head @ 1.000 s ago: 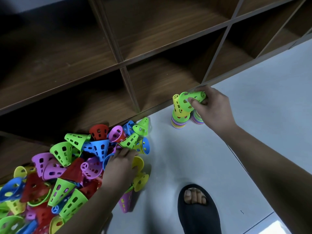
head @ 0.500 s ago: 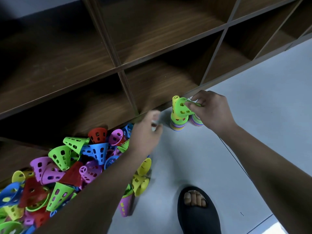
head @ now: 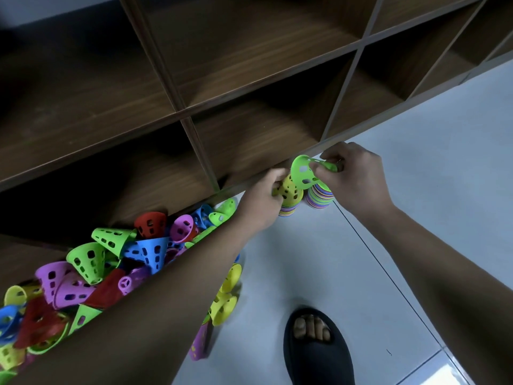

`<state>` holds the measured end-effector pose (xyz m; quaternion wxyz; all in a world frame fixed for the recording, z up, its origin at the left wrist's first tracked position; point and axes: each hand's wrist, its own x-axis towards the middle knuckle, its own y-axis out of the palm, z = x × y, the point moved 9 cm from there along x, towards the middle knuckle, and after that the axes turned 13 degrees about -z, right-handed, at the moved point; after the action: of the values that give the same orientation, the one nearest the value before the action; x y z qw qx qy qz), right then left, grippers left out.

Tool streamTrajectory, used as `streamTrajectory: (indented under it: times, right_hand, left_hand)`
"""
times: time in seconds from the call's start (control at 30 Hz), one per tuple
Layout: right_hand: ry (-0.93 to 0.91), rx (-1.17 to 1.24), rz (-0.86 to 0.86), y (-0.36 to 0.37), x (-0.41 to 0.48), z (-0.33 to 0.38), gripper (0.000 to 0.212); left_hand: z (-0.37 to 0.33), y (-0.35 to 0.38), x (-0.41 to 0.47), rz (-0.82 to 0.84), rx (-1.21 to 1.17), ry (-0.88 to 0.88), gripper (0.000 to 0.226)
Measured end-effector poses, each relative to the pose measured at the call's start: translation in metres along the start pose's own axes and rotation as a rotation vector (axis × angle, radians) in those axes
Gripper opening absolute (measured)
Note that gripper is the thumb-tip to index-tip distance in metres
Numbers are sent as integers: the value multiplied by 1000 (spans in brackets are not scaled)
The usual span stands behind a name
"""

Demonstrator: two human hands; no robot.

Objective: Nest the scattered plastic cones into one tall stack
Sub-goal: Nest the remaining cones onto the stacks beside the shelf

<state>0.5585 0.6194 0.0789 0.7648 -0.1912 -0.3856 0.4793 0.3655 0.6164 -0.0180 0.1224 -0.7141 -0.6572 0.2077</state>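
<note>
— Firstly, where do the stacks stand?

— Two short stacks sit on the floor [head: 416, 190] just in front of the bottom edge of the shelf [head: 249, 87], side by side and nearly touching. The yellow-topped stack [head: 287, 211] carries a yellow cone [head: 291, 191] on top; the striped stack [head: 320, 198] stands just to its right.

— Left hand?

— The left hand [head: 261, 202] is at the shelf's front edge, fingers curled round the yellow cone on its stack. The fingertips are partly hidden behind the cone.

— Right hand?

— The right hand [head: 358, 182] is likewise just before the shelf edge, thumb and fingers pinched on the narrow end of a green cone [head: 302, 170]. That cone is tipped on its side, wide mouth towards the left hand, and held above the striped stack. It overlaps the yellow cone in view; whether they touch cannot be told.

— Remaining stock?

— Loose cones [head: 91, 262] lie heaped along the shelf's base, well left of the stacks, partly hidden by the left forearm. One foot in a dark slipper [head: 319, 359] stands well back from the shelf.
</note>
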Motion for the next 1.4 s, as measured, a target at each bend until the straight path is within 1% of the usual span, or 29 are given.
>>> streamTrajectory:
  times: [0.07,0.13,0.23,0.37,0.43,0.53,0.6,0.73,0.87,0.93,1.0,1.07,1.17,1.27,1.4]
  right_hand:
    - [-20,16,5,4,-2,7,17]
    - [-34,42,14,10,-4,13,14]
    - [-57,32,50,26,-6,20,18]
    - [-100,-20,98,43,-13,22,24]
    - [-177,-26,67,43,-22,31,20]
    - [-357,-56,21,44,-50,53,18]
    - [-385,-23,57,55,-77,61,18]
    - [-337,61,240,91,-139,66,19]
    - [-252,48,407,127,-195,66,27]
    - [-182,30,455,143,-214,61,30]
    - [-106,29,497,156,-227,54,30]
    - [-31,58,499,162,-234,50,28]
    - [125,113,440,166,-229,42,23]
    - [226,111,434,176,-223,35,25]
    - [242,120,456,189,-218,31,21]
  left_hand:
    - [3,-3,-3,-10,-49,-21,68]
    - [7,-12,-9,-58,-44,-19,59]
    - [21,-35,-21,-163,23,20,43]
    - [44,-70,-46,-263,142,50,35]
    - [53,-88,-61,-291,201,44,33]
    - [69,-113,-83,-304,307,46,28]
    - [79,-130,-98,-327,382,56,28]
    - [95,-156,-135,-373,551,90,33]
    - [103,-168,-178,-393,681,177,37]
    - [106,-164,-203,-391,695,198,41]
    - [108,-154,-226,-387,646,206,40]
    - [112,-141,-243,-372,579,189,36]
    - [130,-116,-255,-316,534,90,39]
    - [142,-90,-255,-244,633,68,42]
    - [146,-73,-247,-214,736,48,41]
